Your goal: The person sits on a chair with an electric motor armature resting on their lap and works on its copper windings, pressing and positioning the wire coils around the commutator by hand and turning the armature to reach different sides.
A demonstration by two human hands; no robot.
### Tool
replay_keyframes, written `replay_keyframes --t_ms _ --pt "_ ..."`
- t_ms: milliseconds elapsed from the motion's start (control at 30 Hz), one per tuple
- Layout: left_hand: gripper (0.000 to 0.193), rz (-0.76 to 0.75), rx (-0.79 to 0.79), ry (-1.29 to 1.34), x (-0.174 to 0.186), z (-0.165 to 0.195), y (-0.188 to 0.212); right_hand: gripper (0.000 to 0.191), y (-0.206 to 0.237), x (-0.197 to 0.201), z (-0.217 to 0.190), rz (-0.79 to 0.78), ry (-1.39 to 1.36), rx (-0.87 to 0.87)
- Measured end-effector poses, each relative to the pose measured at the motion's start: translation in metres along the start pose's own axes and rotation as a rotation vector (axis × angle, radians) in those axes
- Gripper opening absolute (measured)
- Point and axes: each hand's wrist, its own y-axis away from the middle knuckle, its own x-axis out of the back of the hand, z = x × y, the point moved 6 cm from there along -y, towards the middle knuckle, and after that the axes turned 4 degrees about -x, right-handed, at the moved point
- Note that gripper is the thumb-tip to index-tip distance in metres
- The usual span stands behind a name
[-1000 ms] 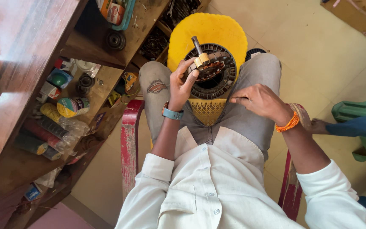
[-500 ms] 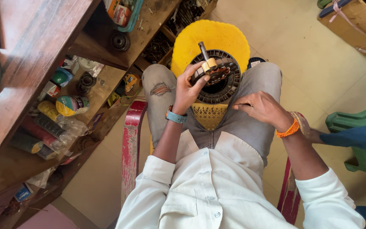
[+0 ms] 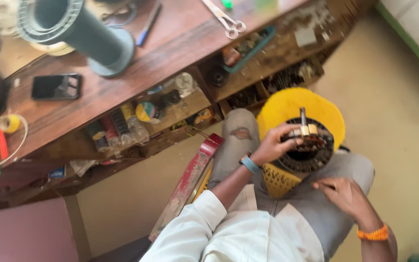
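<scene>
I sit on a chair with a yellow plastic stool [image 3: 287,109] between my knees. On it lies a round black slotted motor core [image 3: 311,150] with a small brass-coloured tool [image 3: 306,127] standing up from its rim. My left hand [image 3: 273,144], with a blue wristband, grips the core's near-left rim beside that tool. My right hand [image 3: 346,195], with an orange band at the wrist, rests on my right thigh with fingers loosely curled, holding nothing that I can see.
A wooden workbench [image 3: 136,73] runs along the left with a large green spool [image 3: 81,26], a phone [image 3: 56,86], scissors [image 3: 226,20] and a pen. Its lower shelf holds several bottles and tape rolls [image 3: 136,119]. The red chair arm [image 3: 185,187] is by my left elbow.
The view has swung left and up, bringing the benchtop into sight. My hands stay as they were, left on the core, right on my thigh.
</scene>
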Motion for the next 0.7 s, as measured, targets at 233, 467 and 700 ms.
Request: replay_keyframes --t_ms 233,467,700 --pt "0.043 -0.014 0.015 -0.048 0.003 0.000 -0.002 0.025 -0.011 -0.002 -0.005 0.032 -0.032 0.234" --pt "0.045 -0.011 -0.027 -0.042 0.003 -0.001 -0.001 0.026 -0.015 -0.002 -0.003 -0.012 -0.035 0.152" --pt "0.046 -0.034 0.004 -0.068 0.001 -0.013 0.002 0.029 -0.018 -0.004 0.002 -0.108 -0.019 -0.099"
